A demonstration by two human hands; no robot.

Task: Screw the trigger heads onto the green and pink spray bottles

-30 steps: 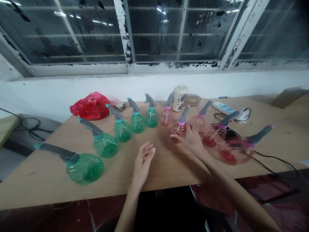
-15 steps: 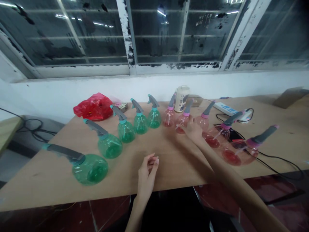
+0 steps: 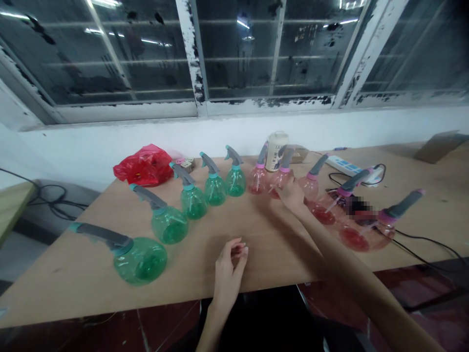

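Observation:
My right hand reaches out over the table, its fingers around the side of a pink spray bottle, the second in a curved row of pink ones. That bottle stands upright; part of its body is hidden by the hand. Beside it are a pink spray bottle on the left and another pink spray bottle on the right. Near the table's front edge, my left hand is held with fingers loosely bent, thumb apart, nothing in it. A green spray bottle begins the green row to the left.
Several more green bottles and pink bottles curve toward the front edge of the wooden table. Behind them are a red plastic bag, a paper cup, a power strip and black cables.
My left hand has shifted slightly right and down in the picture. My right hand stays at the same pink spray bottle, and the bottles keep their places on the table.

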